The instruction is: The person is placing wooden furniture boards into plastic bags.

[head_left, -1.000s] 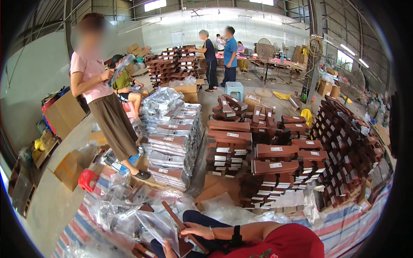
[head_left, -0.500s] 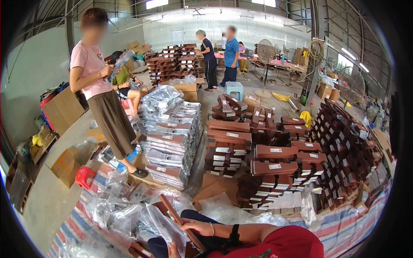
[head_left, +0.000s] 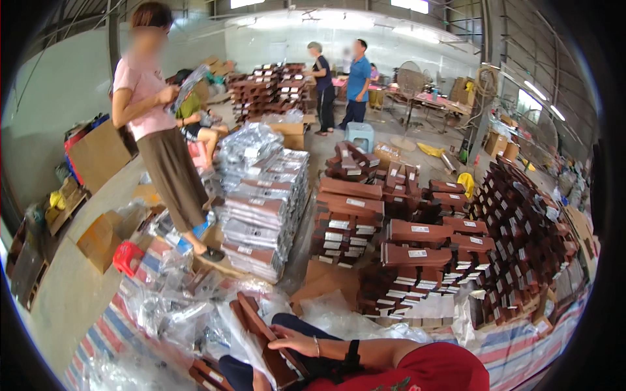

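On my lap, reddish-brown boards (head_left: 251, 318) stand tilted, partly inside a whitish plastic bag (head_left: 240, 338). My right hand (head_left: 293, 341) is closed over the edge of the boards, fingers on their near side. Low in the picture, my left hand (head_left: 261, 380) grips the lower part of the bag against the boards; the picture's edge cuts off most of it. More brown boards (head_left: 210, 376) lie beside my left leg. A heap of loose clear plastic bags (head_left: 186, 319) spreads to the left of my knees.
Bagged boards form a tall stack (head_left: 255, 221) ahead. Bare brown boards are stacked high (head_left: 417, 255) to the right. A person in a pink top (head_left: 140, 98) stands at left, near a red stool (head_left: 128, 258). A striped sheet (head_left: 98, 348) covers the floor around me.
The bag has turned and drawn back toward the left, so more of the brown boards shows between my hands. My right hand stays on the boards. The view has shifted slightly.
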Demonstrator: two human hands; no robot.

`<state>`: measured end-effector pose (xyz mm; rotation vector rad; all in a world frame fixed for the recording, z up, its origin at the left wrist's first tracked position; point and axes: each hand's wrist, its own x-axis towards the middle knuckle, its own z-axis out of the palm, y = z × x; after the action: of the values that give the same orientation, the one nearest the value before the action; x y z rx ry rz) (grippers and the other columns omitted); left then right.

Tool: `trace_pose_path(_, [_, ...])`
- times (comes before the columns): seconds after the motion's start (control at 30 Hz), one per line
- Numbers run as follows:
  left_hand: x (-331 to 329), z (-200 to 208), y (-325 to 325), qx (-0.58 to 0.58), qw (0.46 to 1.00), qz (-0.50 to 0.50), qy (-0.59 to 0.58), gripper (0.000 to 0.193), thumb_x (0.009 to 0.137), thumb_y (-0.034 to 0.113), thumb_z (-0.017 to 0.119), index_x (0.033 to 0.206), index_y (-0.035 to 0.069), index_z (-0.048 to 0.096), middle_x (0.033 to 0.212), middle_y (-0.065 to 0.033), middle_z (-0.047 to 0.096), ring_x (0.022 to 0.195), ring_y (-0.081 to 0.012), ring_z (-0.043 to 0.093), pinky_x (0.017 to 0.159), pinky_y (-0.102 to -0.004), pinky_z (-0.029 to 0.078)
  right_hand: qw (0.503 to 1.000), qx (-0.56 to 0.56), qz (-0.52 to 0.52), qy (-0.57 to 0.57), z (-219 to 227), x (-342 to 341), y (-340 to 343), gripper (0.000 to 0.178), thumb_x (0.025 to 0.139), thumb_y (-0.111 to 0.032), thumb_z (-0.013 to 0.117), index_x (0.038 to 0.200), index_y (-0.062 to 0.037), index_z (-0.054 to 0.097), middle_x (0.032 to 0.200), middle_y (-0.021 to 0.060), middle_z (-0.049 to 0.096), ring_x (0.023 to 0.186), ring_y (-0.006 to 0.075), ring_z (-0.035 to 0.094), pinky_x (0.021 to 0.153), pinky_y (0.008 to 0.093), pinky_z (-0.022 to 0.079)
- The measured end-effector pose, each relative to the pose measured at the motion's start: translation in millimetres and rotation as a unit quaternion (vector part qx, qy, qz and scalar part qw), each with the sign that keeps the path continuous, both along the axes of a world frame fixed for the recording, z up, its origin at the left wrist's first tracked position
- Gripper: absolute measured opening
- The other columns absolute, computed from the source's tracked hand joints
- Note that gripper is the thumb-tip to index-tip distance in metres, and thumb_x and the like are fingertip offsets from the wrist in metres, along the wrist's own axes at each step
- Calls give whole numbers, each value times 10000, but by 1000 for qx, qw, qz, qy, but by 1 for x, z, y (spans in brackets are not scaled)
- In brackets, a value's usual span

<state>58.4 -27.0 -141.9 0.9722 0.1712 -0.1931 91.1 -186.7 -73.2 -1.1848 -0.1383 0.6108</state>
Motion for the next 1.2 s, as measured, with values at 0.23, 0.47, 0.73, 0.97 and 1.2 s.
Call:
trace_pose_path(0.23, [-37,47,-18,463,872,65,-147,431,802,94,563,1216,-3,496,1047,-188,539,973,-350,560,839,-403,464,991,-47,-108,-64,21,-4,-4,389,810,-225,716,1051,-30,479,957,36,542,884,122,518,777,282,455])
trace_pose_path(0.47, [-40,91,-29,135,990,30,-11,742,743,184,753,1367,53,374,1177,-21,516,1064,-120,509,930,-274,415,996,58,-52,53,23,9,-10,468,792,-68,694,1214,-15,498,1075,43,605,977,128,590,859,291,474])
trace_pose_path(0.73, [-61,88,-4,-58,993,44,94,515,855,344,659,1228,23,506,917,-39,614,767,-70,570,625,-201,474,997,-11,-56,54,29,-2,-18,412,816,-171,672,1168,-34,507,996,29,592,933,115,574,846,280,452])
trace_pose_path(0.97, [-66,67,7,-273,954,13,125,508,918,327,551,1280,-19,464,1069,-179,609,897,-253,627,753,-334,546,996,-4,-41,81,30,1,-22,420,824,-213,679,1159,-20,515,955,34,589,883,123,580,809,278,462])
trace_pose_path(1.2, [-66,94,13,-358,931,-11,67,577,920,317,532,1371,-7,377,1350,-182,479,1069,-311,576,804,-359,533,972,139,83,171,66,-2,-24,441,880,-269,601,1205,14,505,1048,105,608,960,180,583,817,313,472])
